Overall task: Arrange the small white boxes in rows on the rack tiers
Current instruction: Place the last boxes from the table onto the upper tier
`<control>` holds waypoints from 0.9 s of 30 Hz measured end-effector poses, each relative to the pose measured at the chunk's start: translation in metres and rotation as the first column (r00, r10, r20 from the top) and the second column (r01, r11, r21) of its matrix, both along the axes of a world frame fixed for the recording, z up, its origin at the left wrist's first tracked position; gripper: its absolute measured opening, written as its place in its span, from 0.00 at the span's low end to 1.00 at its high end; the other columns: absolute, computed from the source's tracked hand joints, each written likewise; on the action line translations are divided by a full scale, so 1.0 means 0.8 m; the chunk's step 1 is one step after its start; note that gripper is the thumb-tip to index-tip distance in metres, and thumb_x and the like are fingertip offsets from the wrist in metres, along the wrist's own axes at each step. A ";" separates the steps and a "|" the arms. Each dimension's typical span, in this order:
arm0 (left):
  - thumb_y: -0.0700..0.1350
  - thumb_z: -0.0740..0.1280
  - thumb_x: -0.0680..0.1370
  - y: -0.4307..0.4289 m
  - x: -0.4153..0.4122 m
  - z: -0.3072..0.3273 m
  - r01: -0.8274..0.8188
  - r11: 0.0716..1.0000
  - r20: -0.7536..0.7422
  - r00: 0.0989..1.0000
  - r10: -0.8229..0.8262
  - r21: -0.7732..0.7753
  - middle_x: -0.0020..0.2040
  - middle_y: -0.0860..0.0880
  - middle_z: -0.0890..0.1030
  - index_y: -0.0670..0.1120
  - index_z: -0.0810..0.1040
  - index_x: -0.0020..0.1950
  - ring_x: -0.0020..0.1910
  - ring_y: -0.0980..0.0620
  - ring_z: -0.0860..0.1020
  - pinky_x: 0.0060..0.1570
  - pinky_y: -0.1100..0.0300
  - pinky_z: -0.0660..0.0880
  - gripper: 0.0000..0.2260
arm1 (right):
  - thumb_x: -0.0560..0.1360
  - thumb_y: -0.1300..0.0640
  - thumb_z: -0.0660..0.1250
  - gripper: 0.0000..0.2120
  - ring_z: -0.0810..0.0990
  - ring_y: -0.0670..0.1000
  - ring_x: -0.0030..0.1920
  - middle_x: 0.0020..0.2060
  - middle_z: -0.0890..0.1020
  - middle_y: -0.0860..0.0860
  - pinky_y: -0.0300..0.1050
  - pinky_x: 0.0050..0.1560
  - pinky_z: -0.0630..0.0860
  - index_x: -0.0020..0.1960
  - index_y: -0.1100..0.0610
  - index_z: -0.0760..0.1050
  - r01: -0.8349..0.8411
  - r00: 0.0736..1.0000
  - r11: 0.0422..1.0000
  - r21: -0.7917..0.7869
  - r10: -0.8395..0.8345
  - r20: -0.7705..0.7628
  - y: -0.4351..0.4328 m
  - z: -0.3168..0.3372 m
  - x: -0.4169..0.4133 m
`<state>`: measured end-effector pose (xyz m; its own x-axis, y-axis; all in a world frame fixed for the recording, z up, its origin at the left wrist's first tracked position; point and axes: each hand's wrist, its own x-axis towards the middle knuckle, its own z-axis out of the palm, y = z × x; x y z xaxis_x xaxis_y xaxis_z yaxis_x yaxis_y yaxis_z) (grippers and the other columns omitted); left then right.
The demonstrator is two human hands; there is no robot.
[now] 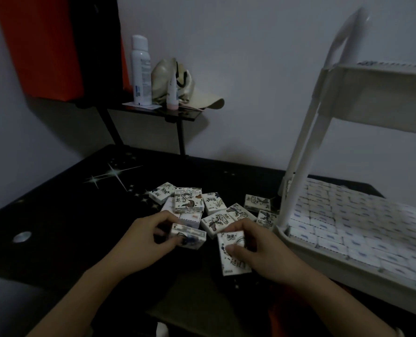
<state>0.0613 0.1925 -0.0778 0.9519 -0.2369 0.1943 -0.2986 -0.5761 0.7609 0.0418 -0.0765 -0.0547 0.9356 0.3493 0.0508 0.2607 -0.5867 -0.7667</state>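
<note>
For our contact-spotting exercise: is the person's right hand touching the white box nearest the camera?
Touching. In the head view the right hand grips the white box: thumb pressed on its printed face, fingers curled round its edge.

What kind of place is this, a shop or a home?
Probably a room in someone's home: a spray bottle and a cap sit on a small black shelf, and small white boxes lie on a dark desk.

Open black bench (56, 215) lies left of the loose pile of small white printed boxes (188, 203). On the right, the white plastic rack's upright post (301, 161) fronts the box-packed lower tier (347, 271). The upper tier (384, 79) overhangs it.
</note>
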 end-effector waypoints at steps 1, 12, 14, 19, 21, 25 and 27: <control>0.47 0.72 0.74 -0.004 -0.003 0.001 0.002 0.999 -0.026 1.000 -0.004 -0.042 0.53 0.59 0.80 0.58 0.78 0.54 0.53 0.59 0.79 0.54 0.54 0.79 0.10 | 0.76 0.52 0.68 0.11 0.83 0.48 0.46 0.48 0.82 0.50 0.53 0.47 0.81 0.57 0.42 0.72 0.015 1.000 1.000 -0.003 -0.015 0.014 -0.005 0.003 -0.005; 0.40 0.71 0.75 -0.086 -0.046 0.102 0.232 0.961 -0.013 0.972 -0.236 -0.151 0.50 0.52 0.85 0.53 0.81 0.58 0.41 0.50 0.84 0.46 0.61 0.80 0.13 | 0.73 0.52 0.72 0.14 0.79 0.37 0.49 0.51 0.80 0.37 0.35 0.46 0.77 0.55 0.37 0.75 0.226 0.937 0.974 -0.021 -0.211 0.278 -0.090 0.073 -0.075; 0.40 0.70 0.76 -0.108 -0.054 0.128 0.306 0.942 0.005 0.951 -0.308 -0.136 0.50 0.54 0.84 0.55 0.81 0.58 0.43 0.51 0.84 0.43 0.62 0.80 0.14 | 0.73 0.53 0.73 0.15 0.75 0.34 0.53 0.51 0.79 0.37 0.29 0.50 0.72 0.55 0.37 0.74 0.254 0.919 0.965 -0.064 -0.219 0.329 -0.111 0.098 -0.092; 0.35 0.68 0.76 -0.177 -0.069 0.195 0.455 0.880 0.058 0.891 -0.451 -0.137 0.50 0.51 0.85 0.52 0.81 0.58 0.45 0.51 0.84 0.43 0.61 0.80 0.16 | 0.68 0.45 0.74 0.13 0.73 0.39 0.46 0.44 0.77 0.43 0.38 0.47 0.71 0.50 0.35 0.76 0.411 0.849 0.897 -0.165 -0.310 0.428 -0.167 0.170 -0.140; 0.34 0.68 0.76 -0.207 -0.072 0.225 0.523 0.845 0.093 0.852 -0.515 -0.112 0.51 0.52 0.85 0.52 0.81 0.57 0.46 0.51 0.84 0.44 0.60 0.81 0.16 | 0.67 0.45 0.74 0.11 0.75 0.41 0.39 0.40 0.80 0.46 0.40 0.41 0.73 0.49 0.37 0.78 0.451 0.820 0.883 -0.134 -0.350 0.452 -0.190 0.197 -0.158; 0.37 0.70 0.76 -0.269 -0.077 0.288 0.632 0.775 0.220 0.759 -0.613 -0.021 0.53 0.57 0.84 0.54 0.82 0.56 0.52 0.58 0.82 0.47 0.61 0.80 0.15 | 0.70 0.55 0.74 0.10 0.83 0.45 0.34 0.42 0.84 0.46 0.40 0.33 0.77 0.49 0.47 0.79 0.446 0.805 0.895 0.025 -0.413 0.425 -0.231 0.241 -0.191; 0.39 0.71 0.75 -0.301 -0.075 0.317 0.654 0.757 0.266 0.729 -0.630 0.000 0.50 0.56 0.85 0.54 0.82 0.56 0.50 0.59 0.82 0.45 0.62 0.80 0.13 | 0.72 0.60 0.72 0.09 0.81 0.44 0.31 0.40 0.84 0.49 0.37 0.30 0.75 0.50 0.51 0.77 0.460 0.783 0.882 0.105 -0.458 0.421 -0.249 0.263 -0.205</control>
